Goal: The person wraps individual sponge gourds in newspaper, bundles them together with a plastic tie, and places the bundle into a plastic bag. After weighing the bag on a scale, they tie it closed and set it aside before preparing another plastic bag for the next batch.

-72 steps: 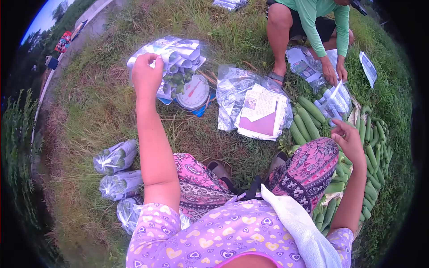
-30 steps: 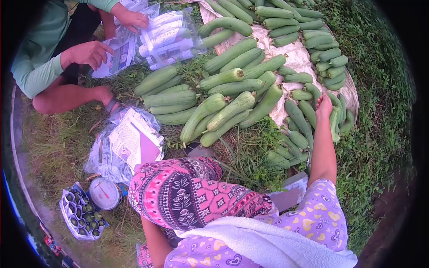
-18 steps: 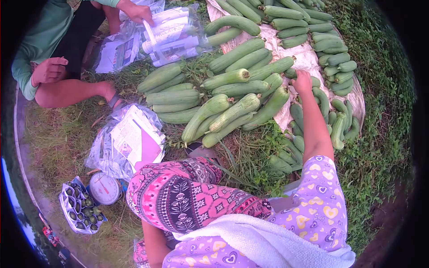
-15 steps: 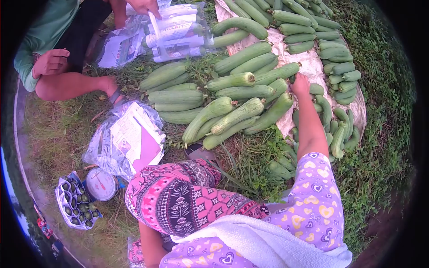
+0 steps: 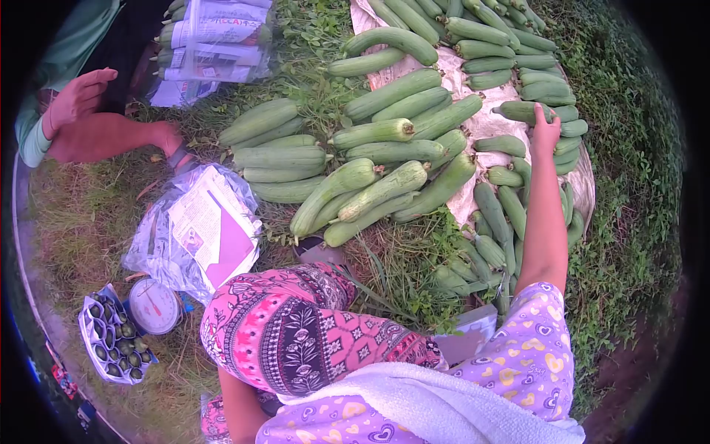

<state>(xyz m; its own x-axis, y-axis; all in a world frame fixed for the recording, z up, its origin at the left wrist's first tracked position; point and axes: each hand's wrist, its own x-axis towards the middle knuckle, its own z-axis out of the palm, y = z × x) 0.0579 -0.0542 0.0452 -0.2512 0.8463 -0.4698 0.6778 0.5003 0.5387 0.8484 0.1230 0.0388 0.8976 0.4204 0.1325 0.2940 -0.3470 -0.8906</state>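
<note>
My right hand [image 5: 546, 132] is at the right end of a green gourd [image 5: 520, 112], its fingers wrapped round it above the pale cloth [image 5: 501, 106]. More gourds lie close by: a group at the cloth's right side [image 5: 547, 90] and a looser pile [image 5: 510, 207] beneath my forearm. To the left, several large gourds [image 5: 403, 152] rest in rows on the grass. My left forearm [image 5: 242, 407] reaches down beside my patterned trousers at the bottom, and the left hand itself is hidden.
Another person's hand [image 5: 80, 100] and bent leg are at the upper left. Near them lies a bag of paper-wrapped gourds [image 5: 214, 41]. Lower down are a plastic bag with papers [image 5: 214, 222], a round dial scale [image 5: 154, 305] and a bag of small dark vegetables [image 5: 115, 337].
My right hand has moved right and slightly up, now holding a gourd over the cloth. The wrapped bag has shifted left, and the other person's hand on its handle is out of view.
</note>
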